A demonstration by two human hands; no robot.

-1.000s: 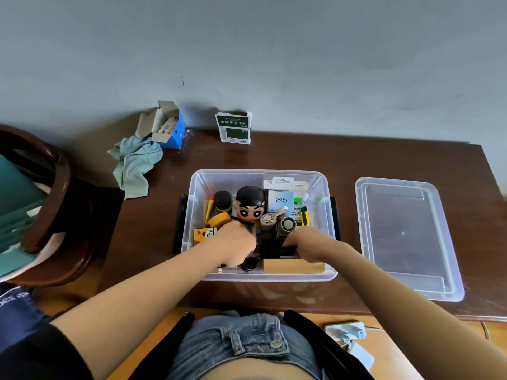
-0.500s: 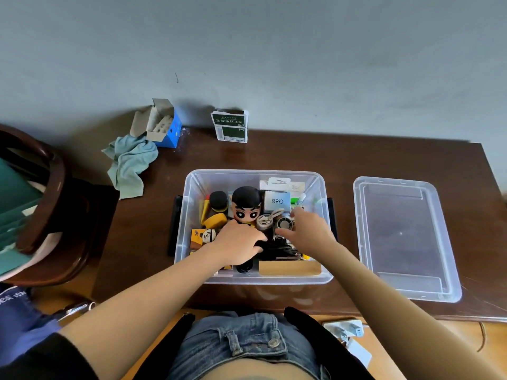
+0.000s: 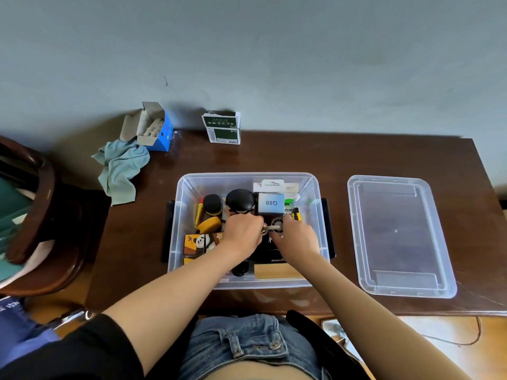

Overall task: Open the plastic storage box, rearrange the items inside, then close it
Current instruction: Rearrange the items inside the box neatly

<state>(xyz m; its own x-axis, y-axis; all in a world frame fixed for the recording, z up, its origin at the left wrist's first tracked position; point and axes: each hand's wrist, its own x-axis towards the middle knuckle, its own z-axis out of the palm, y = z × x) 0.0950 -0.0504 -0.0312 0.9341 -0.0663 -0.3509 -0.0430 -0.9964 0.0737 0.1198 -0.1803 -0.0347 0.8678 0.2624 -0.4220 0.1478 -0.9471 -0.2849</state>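
Note:
The clear plastic storage box (image 3: 175,242) stands open on the dark wooden table, packed with small items. Its clear lid (image 3: 397,237) lies flat to the right. Both hands are inside the box. My left hand (image 3: 242,233) and my right hand (image 3: 297,237) meet at a small round metal item (image 3: 271,228) in the middle, fingers pinched around it from both sides. Behind them stand a black-haired figurine (image 3: 240,200), a blue Q88 box (image 3: 271,203), a black round tin (image 3: 212,203) and a yellow cutter (image 3: 295,214). A panda-print box (image 3: 200,242) lies left; a wooden block (image 3: 277,270) sits at the front wall.
At the table's back stand an open blue carton (image 3: 153,127) and a green-and-white packet (image 3: 222,127). A teal cloth (image 3: 120,168) hangs over the left edge. A dark wooden chair (image 3: 41,215) stands at left. A white power strip (image 3: 334,329) lies on the floor below.
Both hands moved away from the front of the box toward its middle and came together on the small metal item. The figurine's face is now covered by my left hand.

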